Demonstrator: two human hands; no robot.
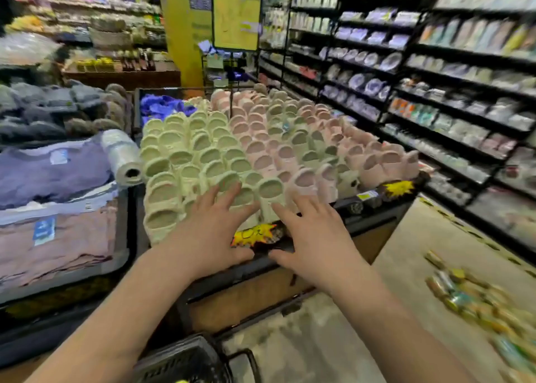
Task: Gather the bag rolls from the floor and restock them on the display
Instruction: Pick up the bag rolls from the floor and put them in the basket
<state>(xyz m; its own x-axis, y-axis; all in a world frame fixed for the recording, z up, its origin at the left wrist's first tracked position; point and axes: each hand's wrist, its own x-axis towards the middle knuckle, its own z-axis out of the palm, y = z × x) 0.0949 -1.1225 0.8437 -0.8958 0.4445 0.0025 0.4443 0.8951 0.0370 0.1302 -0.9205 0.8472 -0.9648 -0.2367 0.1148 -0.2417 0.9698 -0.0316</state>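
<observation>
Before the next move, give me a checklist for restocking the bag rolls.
1. Left hand free: ok, fingers spread, holding nothing.
2. Right hand free: ok, fingers spread, holding nothing.
3. Bag roll on the display: ok, one lies beside the slippers.
4. Floor cleared: not ok, blurred yellow-green packs lie on it at right.
5. Basket contents: cannot tell, only its rim shows.
</observation>
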